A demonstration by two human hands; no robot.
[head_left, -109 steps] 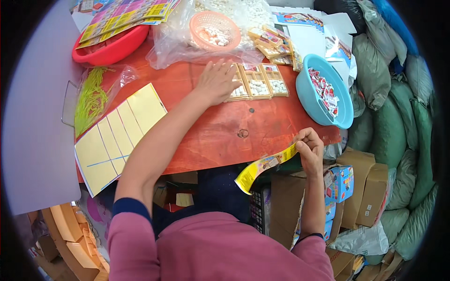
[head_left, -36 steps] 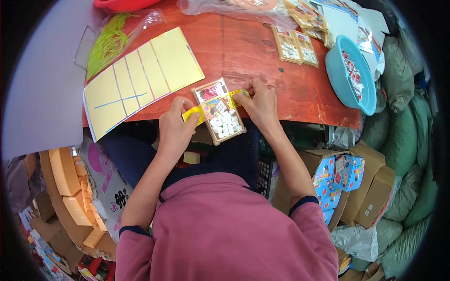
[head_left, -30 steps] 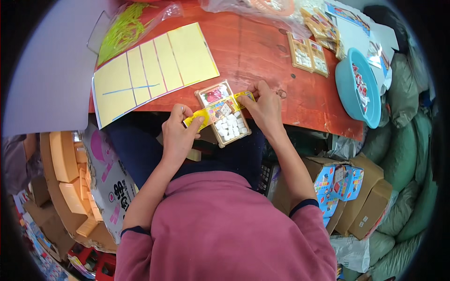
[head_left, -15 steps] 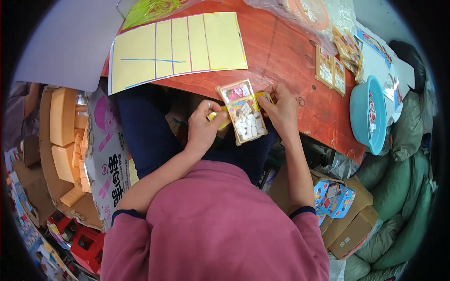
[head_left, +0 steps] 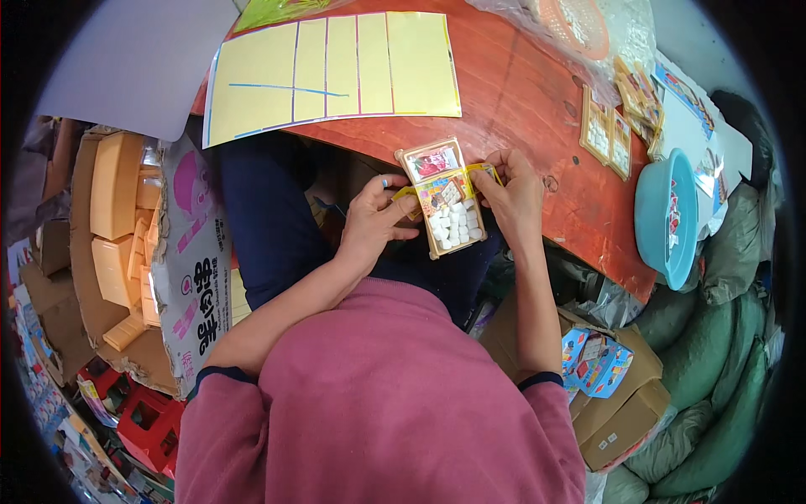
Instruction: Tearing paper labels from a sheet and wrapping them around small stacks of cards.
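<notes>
In front of my lap I have a small cream two-part tray [head_left: 456, 249], tilted against the table's front edge. A red-and-white packet [head_left: 435, 162] lies in its far compartment. White pellet-like pieces [head_left: 453, 225] fill much of the near one. A yellow printed strip [head_left: 443, 195] runs across the tray's middle and sticks out on both sides. My left hand [head_left: 365, 220] pinches the strip's left end, its other fingers alongside the tray. Thumb and finger of my right hand [head_left: 514, 191] close on the right end. The tray's underside is hidden.
On the red table [head_left: 512, 92] lies a pale yellow lined sheet [head_left: 336, 71]. More filled trays [head_left: 604, 134], a pink basket [head_left: 575, 25] and a blue basin [head_left: 651, 218] are to the right. An open carton of orange plastic parts [head_left: 180, 328] stands left; another carton [head_left: 625, 428] is at lower right.
The tray has turned a little and shows more of its face. My left fingers have spread along its left side, and the strip lies closer across it. The whole view has shifted slightly.
</notes>
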